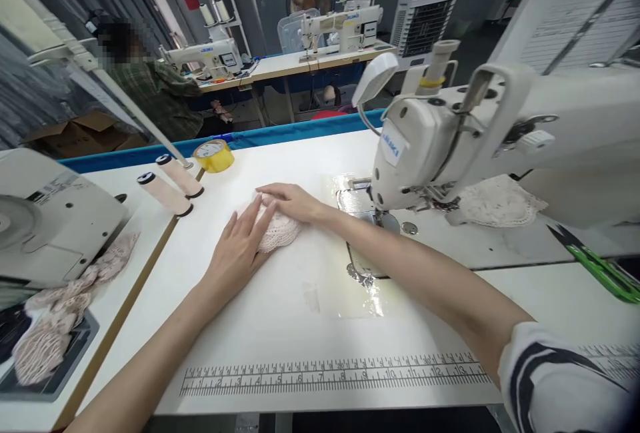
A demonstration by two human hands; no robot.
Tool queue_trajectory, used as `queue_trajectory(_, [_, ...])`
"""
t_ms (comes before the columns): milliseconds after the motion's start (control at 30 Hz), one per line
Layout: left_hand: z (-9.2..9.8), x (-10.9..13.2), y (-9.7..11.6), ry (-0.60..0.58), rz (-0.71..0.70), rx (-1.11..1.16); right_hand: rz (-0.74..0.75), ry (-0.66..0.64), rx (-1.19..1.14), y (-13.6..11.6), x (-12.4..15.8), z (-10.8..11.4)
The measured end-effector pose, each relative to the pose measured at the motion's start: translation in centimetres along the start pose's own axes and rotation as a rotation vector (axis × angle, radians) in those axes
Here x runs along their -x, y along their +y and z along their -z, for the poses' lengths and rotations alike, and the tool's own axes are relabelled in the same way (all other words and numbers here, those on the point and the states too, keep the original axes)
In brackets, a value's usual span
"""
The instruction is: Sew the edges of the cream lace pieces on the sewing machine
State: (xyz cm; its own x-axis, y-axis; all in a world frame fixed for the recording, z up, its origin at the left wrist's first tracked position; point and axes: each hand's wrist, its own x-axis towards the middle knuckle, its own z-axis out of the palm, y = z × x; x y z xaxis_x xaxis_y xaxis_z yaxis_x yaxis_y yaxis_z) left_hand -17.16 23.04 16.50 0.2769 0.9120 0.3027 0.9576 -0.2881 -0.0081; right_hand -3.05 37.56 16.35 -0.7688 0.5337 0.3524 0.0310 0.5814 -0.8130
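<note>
A pale pink lace piece [280,233], rounded with a scalloped edge, lies on the white table left of the sewing machine's needle area. My left hand [239,246] rests over its left side, fingers stretched out and spread, palm down. Across the upper edge of the lace lies my right hand [294,202], its fingers extended flat and partly hidden by the left fingertips. Both hands touch the lace and cover part of it. To the right stands the white sewing machine [415,140], with its needle over the metal plate [367,202].
More lace [503,203] lies behind the machine head, with green-handled scissors [597,266] at right. Two thread cones [165,194] and yellow tape [214,155] sit at the back left. A printed ruler [325,376] runs along the front. Another person [155,93] sits beyond.
</note>
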Motion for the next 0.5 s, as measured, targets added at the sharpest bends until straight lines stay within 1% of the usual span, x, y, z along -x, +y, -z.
queue_trajectory(67, [0.5, 0.3, 0.1, -0.051, -0.021, 0.031, -0.006, 0.017, 0.046, -0.5, 0.7, -0.6])
queue_trajectory(100, [0.6, 0.6, 0.0, -0.057, -0.038, 0.039, -0.013, 0.026, 0.075, -0.8, 0.9, -0.9])
queue_trajectory(167, [0.4, 1.2, -0.6, -0.008, -0.053, 0.035, -0.029, 0.042, 0.138, -1.3, 0.8, -1.5])
queue_trajectory(267, [-0.5, 2.0, -2.3, 0.018, -0.104, 0.036, -0.048, 0.036, 0.215, -2.0, 0.5, -1.8])
queue_trajectory(333, [-1.0, 2.3, -3.1, 0.012, -0.131, 0.049, -0.059, 0.059, 0.26, -2.8, 1.4, -1.6])
queue_trajectory(400, [-0.8, 2.3, -3.1, 0.006, -0.135, 0.075, -0.043, 0.073, 0.309, -4.1, 4.2, -0.9])
queue_trajectory(433, [-0.5, 2.2, -2.9, 0.013, -0.126, 0.082, 0.01, 0.041, 0.383, -4.9, 6.4, -0.4])
queue_trajectory(500, [0.4, 2.0, -1.9, 0.075, -0.147, 0.088, 0.118, 0.012, 0.522, -6.2, 11.6, 1.1])
